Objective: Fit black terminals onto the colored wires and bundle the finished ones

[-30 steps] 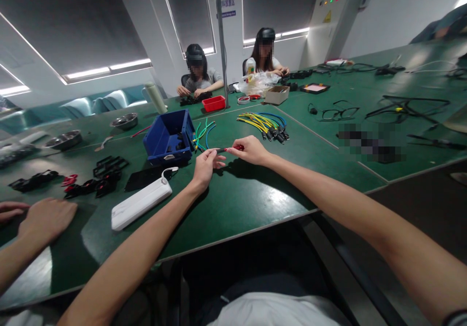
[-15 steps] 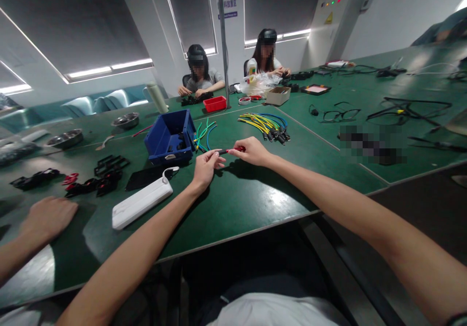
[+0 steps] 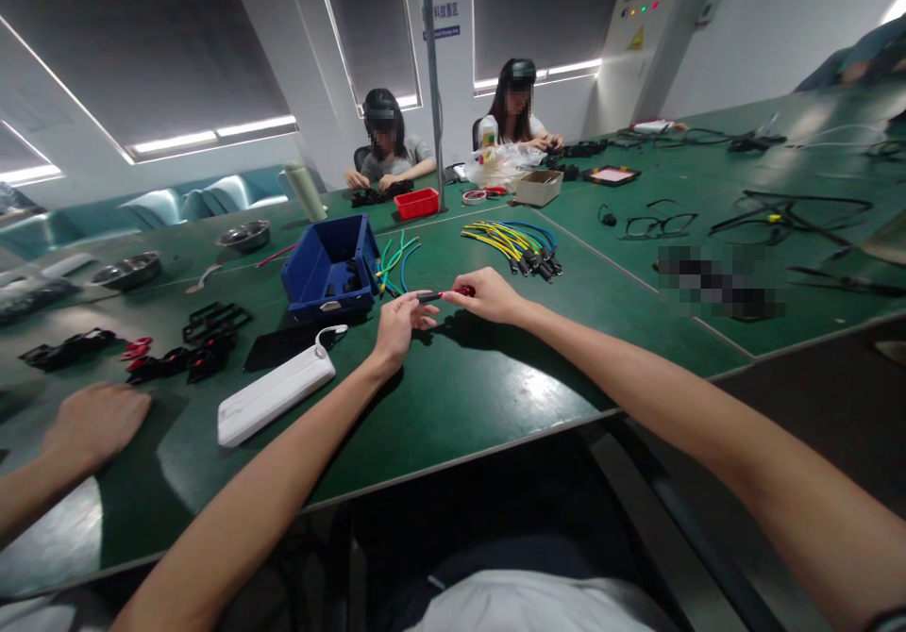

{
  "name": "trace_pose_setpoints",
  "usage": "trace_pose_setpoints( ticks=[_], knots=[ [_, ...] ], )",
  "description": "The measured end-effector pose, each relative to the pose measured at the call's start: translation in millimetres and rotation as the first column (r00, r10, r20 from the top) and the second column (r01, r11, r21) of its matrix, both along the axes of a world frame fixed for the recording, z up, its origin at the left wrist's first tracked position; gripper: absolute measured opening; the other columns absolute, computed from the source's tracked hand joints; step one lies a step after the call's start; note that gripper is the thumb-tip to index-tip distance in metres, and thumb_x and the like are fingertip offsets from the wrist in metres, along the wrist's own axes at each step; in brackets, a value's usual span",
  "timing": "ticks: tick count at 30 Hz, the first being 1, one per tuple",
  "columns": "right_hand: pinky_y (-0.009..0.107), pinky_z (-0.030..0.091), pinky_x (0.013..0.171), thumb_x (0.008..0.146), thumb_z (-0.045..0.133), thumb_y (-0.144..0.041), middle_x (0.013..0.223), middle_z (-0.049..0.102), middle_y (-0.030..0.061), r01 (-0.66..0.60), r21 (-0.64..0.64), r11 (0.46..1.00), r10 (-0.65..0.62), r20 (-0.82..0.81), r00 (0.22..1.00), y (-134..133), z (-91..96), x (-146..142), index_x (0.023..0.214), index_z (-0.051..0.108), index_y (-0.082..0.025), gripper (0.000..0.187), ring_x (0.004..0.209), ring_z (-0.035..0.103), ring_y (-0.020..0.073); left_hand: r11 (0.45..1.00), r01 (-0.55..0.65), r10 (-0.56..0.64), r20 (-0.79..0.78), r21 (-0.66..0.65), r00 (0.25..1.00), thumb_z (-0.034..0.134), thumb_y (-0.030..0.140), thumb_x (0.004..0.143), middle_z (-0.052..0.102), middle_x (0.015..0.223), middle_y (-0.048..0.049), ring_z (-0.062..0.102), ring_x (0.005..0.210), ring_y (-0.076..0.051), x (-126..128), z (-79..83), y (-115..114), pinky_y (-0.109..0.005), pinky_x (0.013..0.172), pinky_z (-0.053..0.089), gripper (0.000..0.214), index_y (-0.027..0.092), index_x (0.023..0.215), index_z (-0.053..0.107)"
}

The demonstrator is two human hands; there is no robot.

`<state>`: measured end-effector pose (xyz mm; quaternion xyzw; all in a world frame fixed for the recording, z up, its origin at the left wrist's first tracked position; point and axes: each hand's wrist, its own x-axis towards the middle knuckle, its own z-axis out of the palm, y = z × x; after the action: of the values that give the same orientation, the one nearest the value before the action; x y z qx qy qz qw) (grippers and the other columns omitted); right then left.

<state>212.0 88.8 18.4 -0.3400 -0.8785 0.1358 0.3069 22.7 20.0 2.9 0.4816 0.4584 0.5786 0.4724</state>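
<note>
My left hand pinches the dark end of a slim red-and-black piece between thumb and forefinger, its other fingers loosely spread. On the same line, my right hand closes round the piece's glossy red end. The fingers cover much of it, and its exact kind cannot be made out. Beyond my right hand lies a bundle of yellow, green and blue cables with black ends. Several loose green and blue cables lie beside a blue bin holding small black parts.
A white power bank lies left of my left forearm, with a black pouch behind it. Another person's hand rests at far left near black and red parts. A red tray and metal pole stand farther back; glasses lie right.
Both hands stay in nearly the same place, still on the red-and-black piece. Only very slight shifts of the fingers show.
</note>
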Motion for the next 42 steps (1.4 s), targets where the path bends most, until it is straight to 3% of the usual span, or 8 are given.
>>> trace_pose_setpoints(
  ticks=[42],
  knots=[
    [0.024, 0.025, 0.054, 0.087, 0.057, -0.045, 0.062, 0.062, 0.002, -0.035, 0.002, 0.999, 0.035, -0.077, 0.996, -2.2, -4.4, -3.0, 0.074, 0.069, -0.014, 0.035, 0.055, 0.048, 0.01, 1.0, 0.028, -0.027, -0.028, 0.013, 0.999, 0.057, 0.034, 0.078, 0.07, 0.073, -0.0069, 0.061, 0.054, -0.013, 2.5, 4.8, -7.1, -0.024, 0.055, 0.046, 0.037, 0.01, 0.104, 0.066]
  ],
)
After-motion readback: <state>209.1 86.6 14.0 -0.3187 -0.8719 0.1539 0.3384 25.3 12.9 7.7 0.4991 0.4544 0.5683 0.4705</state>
